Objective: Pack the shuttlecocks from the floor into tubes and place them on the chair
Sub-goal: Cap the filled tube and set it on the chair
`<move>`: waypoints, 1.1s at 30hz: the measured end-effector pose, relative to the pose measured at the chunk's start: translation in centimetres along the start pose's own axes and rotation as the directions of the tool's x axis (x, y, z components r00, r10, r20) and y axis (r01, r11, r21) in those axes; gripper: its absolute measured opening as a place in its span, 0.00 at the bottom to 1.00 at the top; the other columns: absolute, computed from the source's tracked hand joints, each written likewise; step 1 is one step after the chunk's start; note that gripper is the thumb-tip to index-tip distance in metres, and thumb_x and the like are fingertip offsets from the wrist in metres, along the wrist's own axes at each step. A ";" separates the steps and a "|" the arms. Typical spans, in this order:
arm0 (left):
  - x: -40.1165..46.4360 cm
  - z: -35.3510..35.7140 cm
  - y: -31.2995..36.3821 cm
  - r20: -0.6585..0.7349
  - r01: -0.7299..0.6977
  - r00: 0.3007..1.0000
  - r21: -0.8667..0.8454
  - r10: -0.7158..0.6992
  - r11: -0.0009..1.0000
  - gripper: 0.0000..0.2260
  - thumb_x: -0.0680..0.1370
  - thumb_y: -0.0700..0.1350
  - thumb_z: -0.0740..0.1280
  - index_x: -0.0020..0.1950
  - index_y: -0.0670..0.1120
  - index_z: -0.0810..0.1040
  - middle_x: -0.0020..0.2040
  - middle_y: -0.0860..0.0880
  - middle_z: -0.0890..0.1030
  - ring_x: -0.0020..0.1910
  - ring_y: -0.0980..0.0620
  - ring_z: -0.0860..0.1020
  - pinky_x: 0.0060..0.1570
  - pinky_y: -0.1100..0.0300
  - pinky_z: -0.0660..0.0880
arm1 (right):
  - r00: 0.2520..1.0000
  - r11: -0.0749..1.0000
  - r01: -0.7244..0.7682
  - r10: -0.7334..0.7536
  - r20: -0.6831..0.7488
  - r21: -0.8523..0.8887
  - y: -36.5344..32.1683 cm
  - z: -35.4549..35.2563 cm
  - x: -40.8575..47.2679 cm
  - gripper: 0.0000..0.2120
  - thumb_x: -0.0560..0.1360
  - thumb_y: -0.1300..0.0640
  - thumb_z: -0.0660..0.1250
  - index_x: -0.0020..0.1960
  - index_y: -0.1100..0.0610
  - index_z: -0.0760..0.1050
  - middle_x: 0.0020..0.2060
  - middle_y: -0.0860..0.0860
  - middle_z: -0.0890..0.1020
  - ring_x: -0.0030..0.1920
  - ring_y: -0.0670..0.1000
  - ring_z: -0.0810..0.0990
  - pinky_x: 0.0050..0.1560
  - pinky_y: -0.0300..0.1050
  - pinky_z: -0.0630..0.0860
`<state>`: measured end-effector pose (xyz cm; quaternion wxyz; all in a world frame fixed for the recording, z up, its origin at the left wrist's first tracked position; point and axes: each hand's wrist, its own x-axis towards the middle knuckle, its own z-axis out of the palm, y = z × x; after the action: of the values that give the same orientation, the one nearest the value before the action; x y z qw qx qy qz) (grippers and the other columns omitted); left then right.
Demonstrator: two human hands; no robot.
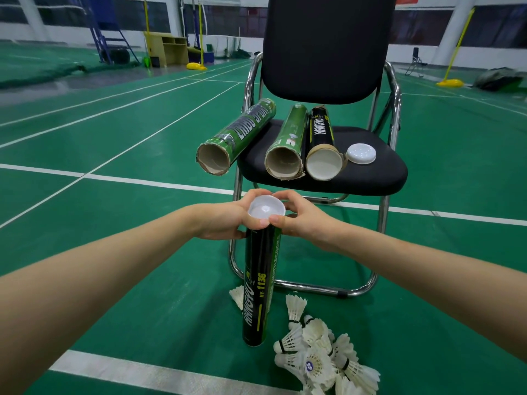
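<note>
Black chair (328, 49) on the green floor (128, 138), its seat carrying three tubes lying on their sides. In front, a black tube (261, 280) stands upright beside loose shuttlecocks (316, 354). Left hand (225, 216) and right hand (299, 216) each form a curled grip on its white cap (266, 208).

Two bare forearms, no sleeves, left hand (225, 216), right hand (299, 216), seemingly ringless
</note>
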<state>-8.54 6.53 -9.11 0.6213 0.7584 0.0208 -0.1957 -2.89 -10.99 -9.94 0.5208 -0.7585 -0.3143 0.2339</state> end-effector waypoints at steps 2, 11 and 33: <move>-0.1 0.0 -0.1 -0.001 0.000 1.000 -0.003 0.000 1.000 0.26 0.79 0.37 0.64 0.69 0.61 0.62 0.67 0.48 0.70 0.58 0.54 0.74 0.50 0.62 0.72 | 1.000 1.000 -0.004 0.004 0.010 -0.006 0.0 -0.1 0.0 0.23 0.73 0.54 0.68 0.65 0.54 0.63 0.60 0.53 0.72 0.52 0.50 0.76 0.55 0.46 0.75; -0.5 0.7 -0.4 -0.035 0.002 0.999 -0.026 -0.002 1.000 0.18 0.75 0.58 0.64 0.64 0.61 0.70 0.65 0.51 0.74 0.63 0.51 0.72 0.60 0.48 0.67 | 0.998 0.998 -0.044 0.042 0.053 0.048 0.0 -0.1 -1.4 0.19 0.74 0.53 0.67 0.62 0.51 0.65 0.57 0.53 0.75 0.43 0.45 0.77 0.47 0.39 0.76; 2.5 7.2 -0.5 -0.762 -0.208 0.646 -0.114 0.049 0.972 0.14 0.80 0.53 0.61 0.46 0.42 0.74 0.38 0.47 0.78 0.38 0.50 0.76 0.36 0.59 0.71 | 0.903 0.894 -0.126 0.283 -0.323 0.431 -0.2 4.1 0.5 0.25 0.77 0.43 0.58 0.58 0.65 0.69 0.48 0.56 0.79 0.41 0.49 0.77 0.36 0.36 0.72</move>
<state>-8.32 -0.77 -11.50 0.6383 0.7074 0.2413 0.1841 -5.44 -7.93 -11.16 0.6870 -0.6958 -0.0706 0.1972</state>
